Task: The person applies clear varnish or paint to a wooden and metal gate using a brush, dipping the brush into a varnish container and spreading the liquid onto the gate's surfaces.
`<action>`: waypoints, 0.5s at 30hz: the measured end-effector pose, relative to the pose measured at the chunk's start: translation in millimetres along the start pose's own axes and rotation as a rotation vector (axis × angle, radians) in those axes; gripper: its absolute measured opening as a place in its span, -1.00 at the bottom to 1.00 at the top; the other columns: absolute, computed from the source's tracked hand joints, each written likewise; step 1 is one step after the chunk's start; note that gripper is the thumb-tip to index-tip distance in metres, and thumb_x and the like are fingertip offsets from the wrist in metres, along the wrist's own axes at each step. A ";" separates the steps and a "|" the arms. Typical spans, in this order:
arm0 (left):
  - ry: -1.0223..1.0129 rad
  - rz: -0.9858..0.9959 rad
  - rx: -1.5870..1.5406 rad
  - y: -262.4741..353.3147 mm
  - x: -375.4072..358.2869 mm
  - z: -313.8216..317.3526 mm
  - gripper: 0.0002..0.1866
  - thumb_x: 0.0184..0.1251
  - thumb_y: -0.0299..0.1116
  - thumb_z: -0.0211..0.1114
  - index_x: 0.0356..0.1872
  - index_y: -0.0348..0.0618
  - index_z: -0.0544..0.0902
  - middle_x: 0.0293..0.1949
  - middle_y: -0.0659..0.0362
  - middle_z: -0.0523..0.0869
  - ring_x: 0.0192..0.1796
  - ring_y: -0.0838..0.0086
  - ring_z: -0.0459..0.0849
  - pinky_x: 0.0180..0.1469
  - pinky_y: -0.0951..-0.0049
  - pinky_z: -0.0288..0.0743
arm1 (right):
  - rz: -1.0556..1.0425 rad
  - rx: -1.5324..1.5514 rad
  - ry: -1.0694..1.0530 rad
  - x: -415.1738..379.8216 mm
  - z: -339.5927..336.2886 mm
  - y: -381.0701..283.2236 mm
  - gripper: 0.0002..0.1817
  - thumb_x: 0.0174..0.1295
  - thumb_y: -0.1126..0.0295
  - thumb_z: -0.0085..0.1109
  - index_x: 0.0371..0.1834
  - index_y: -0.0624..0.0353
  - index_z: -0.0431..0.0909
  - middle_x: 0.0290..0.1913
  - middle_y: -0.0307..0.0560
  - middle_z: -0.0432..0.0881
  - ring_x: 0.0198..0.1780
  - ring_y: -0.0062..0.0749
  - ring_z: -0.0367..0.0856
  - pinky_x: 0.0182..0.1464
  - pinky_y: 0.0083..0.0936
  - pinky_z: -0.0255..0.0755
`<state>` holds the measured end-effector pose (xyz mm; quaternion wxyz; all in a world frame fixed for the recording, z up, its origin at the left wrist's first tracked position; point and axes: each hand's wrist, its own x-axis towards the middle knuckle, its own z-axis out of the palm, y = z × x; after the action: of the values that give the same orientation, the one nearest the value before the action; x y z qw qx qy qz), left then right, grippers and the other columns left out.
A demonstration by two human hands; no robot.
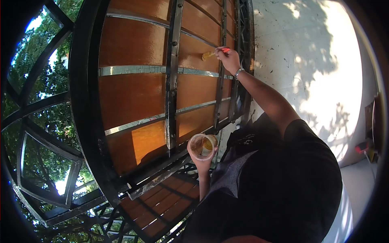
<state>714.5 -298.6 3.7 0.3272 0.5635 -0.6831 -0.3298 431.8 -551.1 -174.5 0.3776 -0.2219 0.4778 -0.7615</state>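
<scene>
My right hand (229,60) is closed round the red handle of a brush (208,55). The brush's pale bristles touch or hover just over a glossy brown wooden panel (198,50); I cannot tell which. Lower down, my left hand (201,161) holds a clear round container (202,147), its open mouth facing the camera and some yellowish-brown stuff inside. Black metal bars (172,77) cross the brown panels, with narrow gaps between the panels. The container is close to the frame's lower edge, in front of my dark shirt.
A thick black metal frame (86,81) with angular bars stands at the left, trees behind it. Below is another slatted brown surface (162,202) with dark bars. A pale floor or wall (283,48) with leaf shadows lies at the right, and a red object (361,148) at the far right.
</scene>
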 end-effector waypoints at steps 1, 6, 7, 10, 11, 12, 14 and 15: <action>0.001 -0.003 0.001 0.0 -0.6 0.3 0.00 -0.14 -0.44 0.67 0.36 -0.18 0.20 0.24 0.05 0.42 0.30 0.27 0.45 0.35 0.21 0.33 | 0.003 -0.001 -0.001 0.6 0.7 -20.1 -0.75 0.32 0.30 0.21 -0.19 0.30 0.68 -0.35 -0.05 0.76 -0.38 -0.56 0.69 -0.27 -0.60 0.55; 0.028 -0.001 -0.024 -3.7 -2.2 5.8 0.02 -0.18 -0.35 0.72 0.33 -0.24 0.23 0.19 0.01 0.45 0.24 0.26 0.49 0.32 0.23 0.38 | 0.029 0.389 -0.101 -11.5 9.7 -88.7 -0.72 0.43 0.33 0.10 -0.03 0.36 0.62 -0.25 -0.02 0.77 -0.31 -0.57 0.69 -0.17 -0.64 0.57; 0.030 -0.002 -0.023 -4.0 -2.4 7.1 0.02 -0.18 -0.35 0.72 0.33 -0.24 0.23 0.19 0.01 0.45 0.24 0.26 0.49 0.32 0.23 0.38 | 0.030 0.390 -0.103 -11.2 11.3 -82.9 -0.72 0.43 0.33 0.10 -0.03 0.36 0.62 -0.25 -0.02 0.77 -0.31 -0.57 0.69 -0.17 -0.64 0.57; 0.021 0.023 -0.038 0.1 0.4 8.9 0.02 -0.16 -0.36 0.71 0.33 -0.24 0.22 0.19 0.00 0.46 0.24 0.25 0.50 0.32 0.23 0.38 | 0.049 0.360 -0.112 -13.6 19.9 -50.0 -0.71 0.45 0.30 0.09 0.00 0.33 0.60 -0.23 -0.02 0.76 -0.29 -0.57 0.68 -0.13 -0.63 0.54; 0.011 0.026 -0.033 5.2 0.9 8.8 0.01 -0.15 -0.42 0.68 0.35 -0.22 0.21 0.22 0.03 0.43 0.27 0.26 0.47 0.34 0.22 0.35 | 0.073 0.295 -0.072 -16.3 17.9 -40.3 -0.72 0.44 0.32 0.09 -0.01 0.33 0.61 -0.23 -0.01 0.76 -0.30 -0.56 0.68 -0.15 -0.63 0.55; 0.002 0.027 -0.028 10.0 1.0 8.6 0.00 -0.13 -0.47 0.65 0.36 -0.21 0.19 0.24 0.05 0.41 0.30 0.26 0.44 0.36 0.21 0.31 | 0.098 0.229 -0.032 -19.2 14.7 -28.9 -0.73 0.44 0.33 0.08 -0.03 0.34 0.61 -0.23 0.01 0.77 -0.31 -0.55 0.69 -0.16 -0.63 0.56; 0.007 0.022 -0.031 14.8 0.7 8.5 0.00 -0.14 -0.47 0.65 0.36 -0.21 0.19 0.24 0.05 0.41 0.30 0.26 0.43 0.37 0.21 0.31 | 0.103 0.182 0.002 -21.2 4.5 -6.9 -0.74 0.41 0.33 0.12 -0.06 0.33 0.63 -0.26 -0.03 0.77 -0.32 -0.55 0.70 -0.19 -0.63 0.57; 0.009 0.013 -0.037 16.1 -0.2 8.6 0.00 -0.14 -0.47 0.65 0.36 -0.21 0.20 0.24 0.05 0.40 0.31 0.27 0.43 0.37 0.20 0.30 | 0.084 0.132 0.054 -23.1 -1.6 3.0 -0.75 0.39 0.33 0.14 -0.09 0.32 0.64 -0.28 -0.04 0.77 -0.33 -0.55 0.71 -0.21 -0.63 0.58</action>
<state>698.5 -295.4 12.0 0.3425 0.5544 -0.6792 -0.3377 446.0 -532.8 -177.3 0.4099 -0.1555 0.4455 -0.7806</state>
